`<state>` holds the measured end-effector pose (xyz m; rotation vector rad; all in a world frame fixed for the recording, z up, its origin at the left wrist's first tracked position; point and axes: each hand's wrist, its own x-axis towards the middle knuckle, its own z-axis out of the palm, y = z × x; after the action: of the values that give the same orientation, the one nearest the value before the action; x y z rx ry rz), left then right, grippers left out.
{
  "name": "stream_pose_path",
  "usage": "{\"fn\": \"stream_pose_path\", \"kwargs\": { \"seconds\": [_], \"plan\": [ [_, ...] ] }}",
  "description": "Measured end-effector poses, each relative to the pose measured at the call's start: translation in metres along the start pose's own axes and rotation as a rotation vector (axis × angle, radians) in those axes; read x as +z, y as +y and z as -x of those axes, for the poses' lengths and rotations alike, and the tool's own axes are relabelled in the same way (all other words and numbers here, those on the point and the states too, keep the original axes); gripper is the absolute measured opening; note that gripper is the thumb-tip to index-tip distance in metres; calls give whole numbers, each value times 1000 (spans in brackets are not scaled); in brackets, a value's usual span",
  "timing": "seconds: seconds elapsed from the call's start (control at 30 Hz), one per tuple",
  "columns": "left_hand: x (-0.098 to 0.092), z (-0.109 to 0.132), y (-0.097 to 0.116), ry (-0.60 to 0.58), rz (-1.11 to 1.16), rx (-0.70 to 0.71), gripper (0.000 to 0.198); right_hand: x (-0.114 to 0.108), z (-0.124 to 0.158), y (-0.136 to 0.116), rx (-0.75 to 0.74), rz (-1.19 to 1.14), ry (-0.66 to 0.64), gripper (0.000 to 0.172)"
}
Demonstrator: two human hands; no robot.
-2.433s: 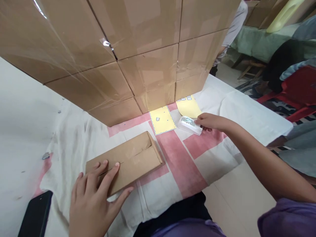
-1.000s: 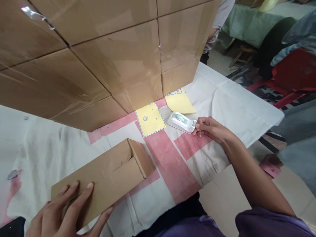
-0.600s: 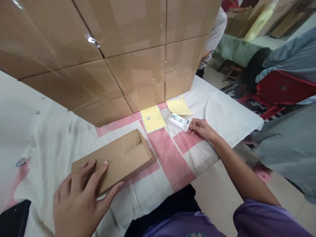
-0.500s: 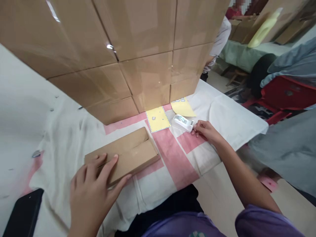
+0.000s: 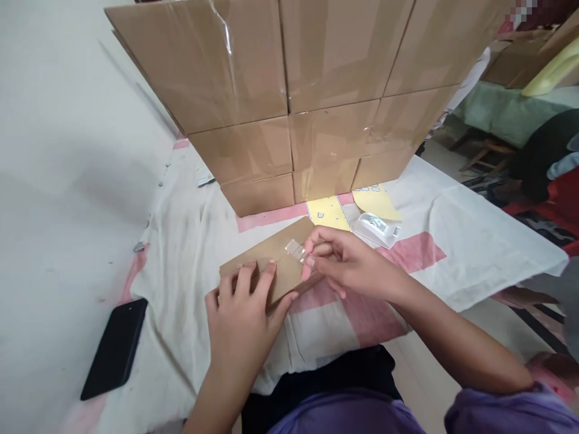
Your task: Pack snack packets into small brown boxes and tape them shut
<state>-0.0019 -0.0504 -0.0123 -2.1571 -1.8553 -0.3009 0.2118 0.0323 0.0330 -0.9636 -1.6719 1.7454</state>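
Observation:
A small flat cardboard box [image 5: 275, 289] lies on the cloth-covered table in front of me. My left hand [image 5: 246, 301] grips its left part, bent fingertips pressing on the top and the thumb along the near side. Between the thumb and fingers of my right hand [image 5: 337, 259] is a short strip of clear tape [image 5: 295, 249], its free end over the box top near the seam. I cannot tell whether the strip touches the cardboard. Beyond my right hand stands a white tape dispenser [image 5: 377, 228].
Stacked taped cartons [image 5: 335, 132] rise at the back of the table. Yellow printed papers [image 5: 325, 211] lie before them. A black phone [image 5: 115, 349] rests at the left by the wall. To the right are a red chair [image 5: 563, 205] and another table with a yellow bottle [image 5: 552, 69].
My right hand has moved left from the tape dispenser to above the box, with a strip of clear tape in its fingers. My left hand stays on the box. The view has shifted left.

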Motion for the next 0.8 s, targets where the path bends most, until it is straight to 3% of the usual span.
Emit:
{"fn": "stream_pose_path", "kwargs": {
  "seconds": [0.13,0.27,0.5,0.6,0.7,0.8],
  "plan": [
    [-13,-30,-35,-151,202,106,36,10,-23,1,112,92,-43,13],
    [-9,-57,-54,-307,457,159,24,18,-31,-1,211,155,0,36],
    [8,-48,-52,-233,640,46,34,28,-42,2,238,138,100,37],
    [7,-52,-56,-277,760,7,41,28,-46,5,261,145,116,35],
    [5,-65,-57,-349,914,-52,30,29,-49,8,256,136,118,34],
    [5,-78,-52,-378,958,-88,32,30,-48,7,252,152,117,33]
  ]
}}
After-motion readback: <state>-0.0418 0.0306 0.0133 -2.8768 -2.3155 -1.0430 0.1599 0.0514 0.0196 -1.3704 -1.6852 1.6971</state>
